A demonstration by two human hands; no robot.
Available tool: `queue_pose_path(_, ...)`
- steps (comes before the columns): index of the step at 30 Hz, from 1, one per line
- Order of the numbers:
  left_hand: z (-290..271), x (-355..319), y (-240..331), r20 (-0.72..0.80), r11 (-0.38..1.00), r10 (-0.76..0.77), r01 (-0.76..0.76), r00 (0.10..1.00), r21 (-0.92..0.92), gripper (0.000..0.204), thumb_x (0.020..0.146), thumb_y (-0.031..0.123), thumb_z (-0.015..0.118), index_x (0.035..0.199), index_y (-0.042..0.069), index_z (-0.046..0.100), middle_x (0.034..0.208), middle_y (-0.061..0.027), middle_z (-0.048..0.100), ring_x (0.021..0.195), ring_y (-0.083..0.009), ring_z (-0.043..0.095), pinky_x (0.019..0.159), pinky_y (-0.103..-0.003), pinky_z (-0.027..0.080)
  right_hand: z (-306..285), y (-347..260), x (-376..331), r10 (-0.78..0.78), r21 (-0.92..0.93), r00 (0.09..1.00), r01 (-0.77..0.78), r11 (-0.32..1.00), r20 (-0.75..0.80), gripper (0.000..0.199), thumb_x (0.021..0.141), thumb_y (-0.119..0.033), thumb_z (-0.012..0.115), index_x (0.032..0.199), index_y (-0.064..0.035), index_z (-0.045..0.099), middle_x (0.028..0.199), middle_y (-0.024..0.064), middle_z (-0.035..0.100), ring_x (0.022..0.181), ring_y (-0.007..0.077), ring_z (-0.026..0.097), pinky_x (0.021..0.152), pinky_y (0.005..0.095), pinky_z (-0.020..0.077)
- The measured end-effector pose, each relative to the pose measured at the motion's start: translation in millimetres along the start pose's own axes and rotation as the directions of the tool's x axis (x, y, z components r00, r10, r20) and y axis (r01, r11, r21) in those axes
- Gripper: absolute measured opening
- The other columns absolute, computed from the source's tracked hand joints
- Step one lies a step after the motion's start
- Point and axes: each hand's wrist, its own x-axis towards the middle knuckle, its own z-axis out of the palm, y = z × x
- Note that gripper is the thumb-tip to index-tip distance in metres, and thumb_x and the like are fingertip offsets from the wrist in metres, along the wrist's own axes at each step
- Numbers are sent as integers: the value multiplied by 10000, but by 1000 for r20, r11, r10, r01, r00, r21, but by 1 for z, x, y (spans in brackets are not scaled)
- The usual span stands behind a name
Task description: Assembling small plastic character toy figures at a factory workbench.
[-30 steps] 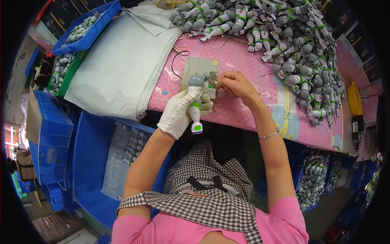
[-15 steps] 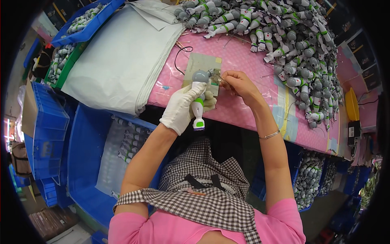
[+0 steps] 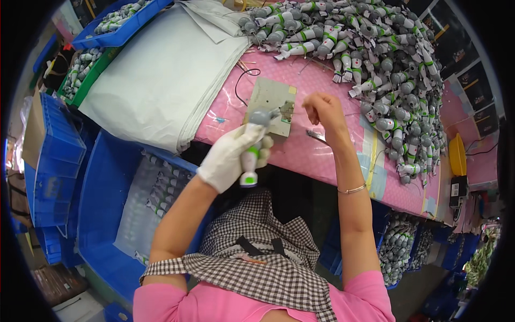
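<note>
While gloved left hand (image 3: 232,155) grip clasps toy figure (image 3: 253,147), axis upright, head tableward; right hand (image 3: 322,110) pinched.

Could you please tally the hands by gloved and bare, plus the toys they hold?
Gloved hands: 1, the left hand
Bare hands: 1, the right hand
Toys held: 1, a grey and green toy in the left hand's grip
Total: 3

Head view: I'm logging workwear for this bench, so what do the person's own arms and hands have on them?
The left hand wears a white fabric glove reaching the wrist; the forearm above it is bare. The right hand is ungloved, with a thin metal bangle around that forearm. Both arms come out of short pink sleeves, and a black-and-white checked apron lies between them.
</note>
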Motion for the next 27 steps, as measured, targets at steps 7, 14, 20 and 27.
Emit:
queue_pose_path(7,-93,-128,26,-605,888,320,-9,729,459,389,875,287,613,1121,8,500,855,-53,572,655,-96,549,560,-214,469,-42,29,123,-476,-403,749,302,864,-461,504,785,-270,649,1188,1,513,1086,135,584,899,238,601,752,314,495)
queue_pose_path(14,-276,-256,-46,-555,6,596,688,580,725,379,730,167,672,1091,83,593,1016,-187,617,958,-366,581,844,-422,460,-98,4,199,-377,-962,919,-11,273,-118,703,629,-297,684,1277,-94,504,1010,209,645,939,309,624,795,420,479)
queue_pose_path(20,-351,-273,-122,-580,-434,374,689,724,580,137,767,135,561,848,179,663,845,-58,637,875,-235,626,790,-423,440,-119,10,187,-538,-837,837,225,500,-96,465,791,-254,659,1208,-83,547,1065,133,616,966,192,580,814,323,447)
queue_pose_path(27,-392,-285,-186,-337,-621,218,396,916,677,127,754,152,549,776,215,657,812,28,606,899,-171,589,912,-464,367,-147,-2,92,-420,36,877,440,897,-233,548,894,-212,554,1334,33,339,1246,171,489,1024,244,549,857,345,451)
